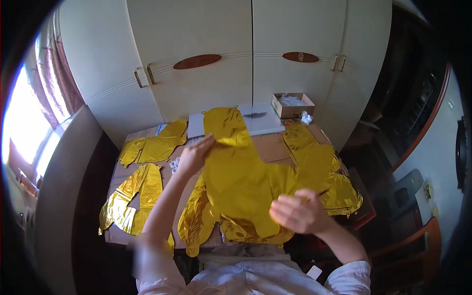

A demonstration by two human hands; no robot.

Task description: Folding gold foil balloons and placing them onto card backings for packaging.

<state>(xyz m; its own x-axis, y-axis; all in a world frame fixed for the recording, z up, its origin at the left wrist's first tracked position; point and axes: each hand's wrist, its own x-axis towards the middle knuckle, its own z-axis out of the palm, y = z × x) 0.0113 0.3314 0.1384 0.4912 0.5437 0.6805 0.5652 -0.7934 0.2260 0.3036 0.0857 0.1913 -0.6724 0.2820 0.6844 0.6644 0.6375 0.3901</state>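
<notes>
A large, flat gold foil balloon [236, 182] with an angular shape and small tabs at its top corners spreads before me, over other foil pieces. My left hand [197, 151] is closed on its left edge, fingers together and the thumb hidden. At its lower right, my right hand [297, 212] is closed against the foil with fingers pressed together, slightly blurred. Underneath, nearer to me, lies more crinkled gold foil [194, 226]. An A-shaped gold foil balloon [147, 189] with a triangular hole rests on the left, below another foil balloon [162, 145].
Brown cardboard [273, 147] covers the table. A cardboard box [295, 105] with clear plastic inside stands at the back right, beside a flat white box [263, 120]. More foil balloons [339, 191] lie to the right. White wardrobe doors [196, 29] rise behind; a wooden chair [427, 246] is at right.
</notes>
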